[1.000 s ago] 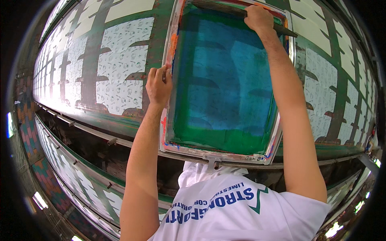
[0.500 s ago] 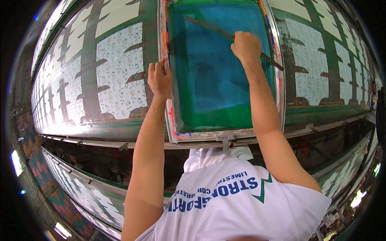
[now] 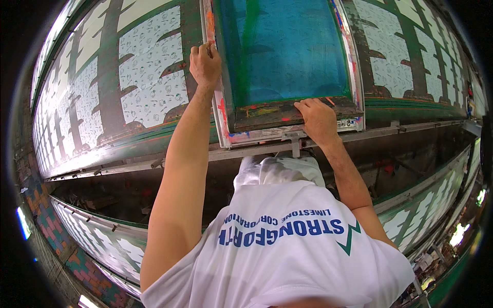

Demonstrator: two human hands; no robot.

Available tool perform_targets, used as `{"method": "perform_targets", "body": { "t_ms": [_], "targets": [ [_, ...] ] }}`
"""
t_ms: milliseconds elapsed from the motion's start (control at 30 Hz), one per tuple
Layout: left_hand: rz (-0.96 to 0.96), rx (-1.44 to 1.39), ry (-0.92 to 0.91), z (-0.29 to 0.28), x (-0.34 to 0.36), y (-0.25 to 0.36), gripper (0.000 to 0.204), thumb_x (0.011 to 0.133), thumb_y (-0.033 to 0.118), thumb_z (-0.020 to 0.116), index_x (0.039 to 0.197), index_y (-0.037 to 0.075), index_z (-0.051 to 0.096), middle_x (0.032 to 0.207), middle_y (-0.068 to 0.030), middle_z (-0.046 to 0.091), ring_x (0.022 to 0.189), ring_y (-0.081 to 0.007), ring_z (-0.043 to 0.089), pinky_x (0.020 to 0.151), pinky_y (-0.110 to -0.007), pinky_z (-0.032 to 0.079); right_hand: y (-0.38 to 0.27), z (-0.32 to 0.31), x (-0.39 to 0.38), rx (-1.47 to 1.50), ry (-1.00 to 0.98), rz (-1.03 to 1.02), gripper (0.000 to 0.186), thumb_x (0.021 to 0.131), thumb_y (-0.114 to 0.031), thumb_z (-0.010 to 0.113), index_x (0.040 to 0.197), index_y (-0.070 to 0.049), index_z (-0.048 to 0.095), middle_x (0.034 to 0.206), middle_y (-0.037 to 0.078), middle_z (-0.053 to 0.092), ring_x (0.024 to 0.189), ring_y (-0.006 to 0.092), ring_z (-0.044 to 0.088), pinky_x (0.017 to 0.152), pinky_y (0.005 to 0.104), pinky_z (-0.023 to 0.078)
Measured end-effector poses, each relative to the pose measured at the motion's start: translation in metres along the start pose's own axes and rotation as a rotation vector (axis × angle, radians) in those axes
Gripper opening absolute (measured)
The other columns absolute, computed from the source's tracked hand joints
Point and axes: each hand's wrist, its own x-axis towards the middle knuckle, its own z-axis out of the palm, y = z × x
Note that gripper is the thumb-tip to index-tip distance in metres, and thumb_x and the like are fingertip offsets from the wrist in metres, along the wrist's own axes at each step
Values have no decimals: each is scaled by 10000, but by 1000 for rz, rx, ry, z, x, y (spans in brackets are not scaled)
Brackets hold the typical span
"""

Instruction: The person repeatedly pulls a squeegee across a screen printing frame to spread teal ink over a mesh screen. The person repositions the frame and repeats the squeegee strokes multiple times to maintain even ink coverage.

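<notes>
Left hand: Your left hand (image 3: 206, 64) was curled closed on the left edge of the frame (image 3: 267, 134); the inside of its grip was hidden.
Right hand: Your right hand (image 3: 319, 121) was closed over the dark bar (image 3: 262, 113), fingertips on its far edge; the thumb could not be made out.
Frame: It lay between and beyond your hands, on the long table (image 3: 192, 23).
Blue mesh: The mesh (image 3: 292, 56) stretched away from the bar, with a green streak near your left hand.
Done: With the bar at the frame's near end, one pull appeared complete. Printed sheets (image 3: 151, 66) lay outward of both hands.
Left: Plain sheets (image 3: 146, 13) beyond your left hand showed no print.
Count: Two hands, one frame, one mesh, one bar; the sheets became too small to count.
</notes>
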Motion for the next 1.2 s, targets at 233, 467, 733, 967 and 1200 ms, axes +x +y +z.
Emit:
{"method": "perform_targets", "body": {
  "t_ms": [233,467,733,967,1200],
  "targets": [
    [-27,9,-28,-4,0,4,289,969,327,705,1161,121,766,1062,-119,649,1043,-334,670,852,-471,574,3,-7,-4,-47,-19,-76,330,827,-59,753,1156,-84,765,1062,69,737,1043,267,713,876,392,598],
    [31,95,-15,-3,-1,3,388,860,351,784,1168,120,749,1132,-140,663,1099,-358,672,925,-479,561,8,-2,-24,-40,6,-126,276,890,-112,665,1147,-59,747,1001,84,716,973,278,723,831,391,610],
    [-12,154,-48,-1,2,6,380,882,353,774,1176,112,759,1143,-124,679,1114,-336,675,950,-455,550,34,9,-71,115,-145,-314,653,819,-49,710,1439,67,541,1453,248,554,1368,385,541,1158,452,461],
    [-58,201,-100,-3,4,10,385,901,335,768,1204,97,755,1138,-130,674,1125,-336,667,972,-456,534,126,-31,-63,439,28,-46,582,887,-181,767,1397,39,595,1396,237,605,1294,416,587,1113,476,482],
    [-56,175,-104,-4,5,11,371,900,306,783,1202,90,767,1075,-140,676,1084,-342,665,951,-458,532,231,-2,-23,457,261,550,700,840,-222,849,1427,51,582,1331,256,592,1252,428,582,1048,489,501]
  ]
}}
